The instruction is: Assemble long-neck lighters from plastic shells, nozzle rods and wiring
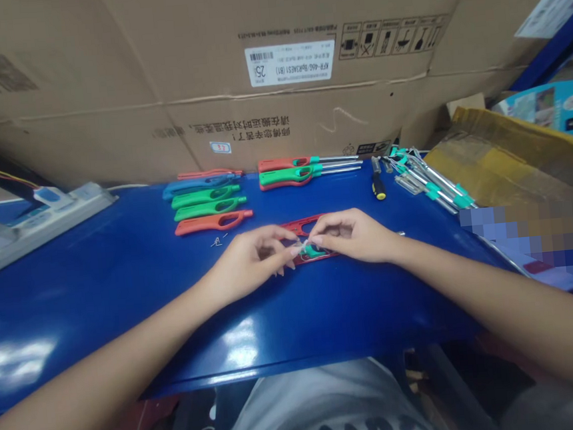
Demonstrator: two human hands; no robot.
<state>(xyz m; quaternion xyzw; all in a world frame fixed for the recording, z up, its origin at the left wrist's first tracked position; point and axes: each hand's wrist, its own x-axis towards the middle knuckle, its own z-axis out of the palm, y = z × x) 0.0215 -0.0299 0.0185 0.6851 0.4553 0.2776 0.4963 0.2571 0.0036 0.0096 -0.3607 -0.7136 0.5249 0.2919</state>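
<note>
My left hand [264, 254] and my right hand [346, 236] meet at the middle of the blue table, both with fingers pinched. Between their fingertips is a small whitish part [304, 245], too small and blurred to name. Right below it lies a red lighter shell half [315, 258] with a green piece [314, 251] and what looks like a thin wire. Another red shell half [295, 227] lies just behind, partly covered by my fingers. A few small screws [217, 241] lie left of my left hand.
Several coloured lighter handles [211, 221] lie at the back left, assembled lighters [288, 175] at the back middle. A black-yellow screwdriver [378, 187] and metal lighter tubes [432, 185] lie right. A power strip [80, 206] stands left; a cardboard box [203, 62] walls the back.
</note>
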